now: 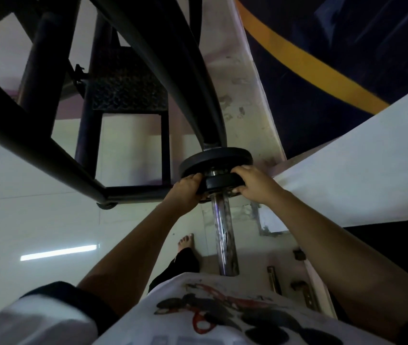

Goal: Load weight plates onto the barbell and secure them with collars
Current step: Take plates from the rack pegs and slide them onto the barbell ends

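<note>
A shiny steel barbell sleeve (224, 235) runs from my belly up toward the middle of the view. A large black weight plate (214, 156) sits far up the sleeve against the bar's dark shaft. Just in front of it a smaller black plate (221, 184) is threaded on the sleeve, a short gap of bare steel between the two. My left hand (185, 192) grips the small plate's left edge and my right hand (254, 184) grips its right edge. No collar is visible on the sleeve.
A black steel rack frame (48, 150) with a diamond-tread step (128, 88) fills the upper left. A white wall (347, 175) slants in close on the right. Small metal hardware pieces (275, 277) lie on the tiled floor, and my bare foot (185, 242) is beside the sleeve.
</note>
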Demonstrator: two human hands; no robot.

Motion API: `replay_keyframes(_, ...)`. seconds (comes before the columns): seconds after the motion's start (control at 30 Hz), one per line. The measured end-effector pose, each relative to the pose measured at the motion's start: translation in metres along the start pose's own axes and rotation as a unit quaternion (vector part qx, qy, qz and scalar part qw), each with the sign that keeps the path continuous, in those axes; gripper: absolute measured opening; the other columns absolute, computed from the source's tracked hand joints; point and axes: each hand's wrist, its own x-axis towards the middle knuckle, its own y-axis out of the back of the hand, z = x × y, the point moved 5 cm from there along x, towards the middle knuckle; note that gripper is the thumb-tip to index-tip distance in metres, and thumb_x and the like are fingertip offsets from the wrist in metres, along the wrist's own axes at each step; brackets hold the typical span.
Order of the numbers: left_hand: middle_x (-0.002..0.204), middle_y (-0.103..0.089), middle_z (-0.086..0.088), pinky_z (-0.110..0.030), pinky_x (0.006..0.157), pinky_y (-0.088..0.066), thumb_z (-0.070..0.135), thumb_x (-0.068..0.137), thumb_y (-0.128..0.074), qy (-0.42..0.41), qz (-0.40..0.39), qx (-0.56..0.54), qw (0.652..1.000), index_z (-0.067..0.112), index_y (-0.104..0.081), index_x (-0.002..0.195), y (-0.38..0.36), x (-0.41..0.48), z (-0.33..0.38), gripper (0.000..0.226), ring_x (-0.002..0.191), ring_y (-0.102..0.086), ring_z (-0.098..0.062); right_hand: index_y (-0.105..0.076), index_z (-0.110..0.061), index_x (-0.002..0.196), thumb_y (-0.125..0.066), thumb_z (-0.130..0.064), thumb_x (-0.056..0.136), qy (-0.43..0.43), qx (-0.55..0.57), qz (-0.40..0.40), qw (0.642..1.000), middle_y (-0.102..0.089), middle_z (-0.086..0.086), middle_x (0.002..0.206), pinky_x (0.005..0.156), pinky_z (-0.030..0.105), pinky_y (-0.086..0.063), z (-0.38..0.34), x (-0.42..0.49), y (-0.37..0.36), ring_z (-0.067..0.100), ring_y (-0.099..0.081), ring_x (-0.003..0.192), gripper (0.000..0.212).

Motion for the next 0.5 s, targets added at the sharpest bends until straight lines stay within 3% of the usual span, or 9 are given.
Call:
replay_keyframes(0.37,0.122,-0.054,-0.012,-0.036,0.091,-0.043,0.02,0.083,-0.061,-0.029,-0.002,0.02,0.999,0.012,-0.043,0.126,-0.071,-0.116,0.024,0.047,0.11,-0.052,-0.027,-0.053,-0.006,0.116,-0.065,-0.01,0.08,0.0,0.046,0.035,0.998,-0.058,0.014,0.113,0.084,0.037,-0.045,-0.013,-0.142,-0.057,0.029,-0.053,0.104,0.038)
replay_keyframes(0.5,0.12,-0.056,-0.013,-0.036,0.091,-0.045,0.018,0.082,-0.063,-0.033,0.04,-0.016,0.999,0.011,-0.047,0.123,-0.104,-0.178,0.043,0.045,0.108,-0.054,-0.027,-0.055,-0.012,0.113,-0.066,-0.012,0.078,0.002,0.065,0.029,0.997,-0.06,0.009,0.108,0.083,0.038,-0.047,-0.017,-0.201,-0.082,0.026,-0.056,0.1,0.037)
